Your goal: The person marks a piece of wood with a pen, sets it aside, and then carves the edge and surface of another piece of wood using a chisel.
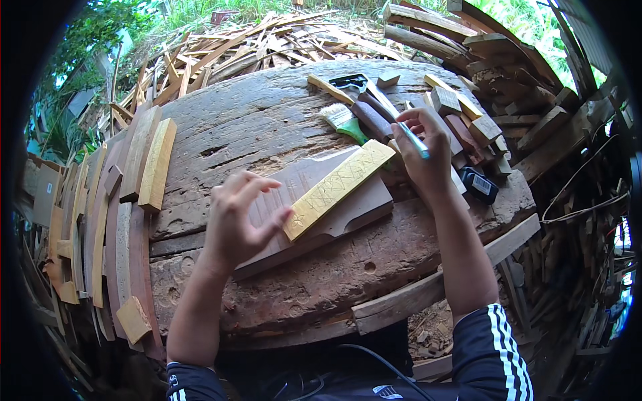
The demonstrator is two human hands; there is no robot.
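A narrow yellow wooden strip [340, 190], marked with a criss-cross line pattern, lies slanted across a brown shaped board [354, 212] on the workbench. My left hand [235, 217] is open at the strip's near left end, its fingers apart and curved. The left thumb tip is at the strip's edge; whether it presses on it I cannot tell. Above and right of the strip's far end, my right hand [428, 150] is closed on a slim light-blue pen-like tool [414, 140]. That tool points down and is apart from the strip.
Beyond the strip lies a green-handled brush [344, 121]. A black box-shaped object [479, 186] and several wood blocks [445, 101] sit at the right. Wooden strips [158, 164] line the left edge of the weathered workbench [194, 127]. Scrap wood [261, 43] is piled behind.
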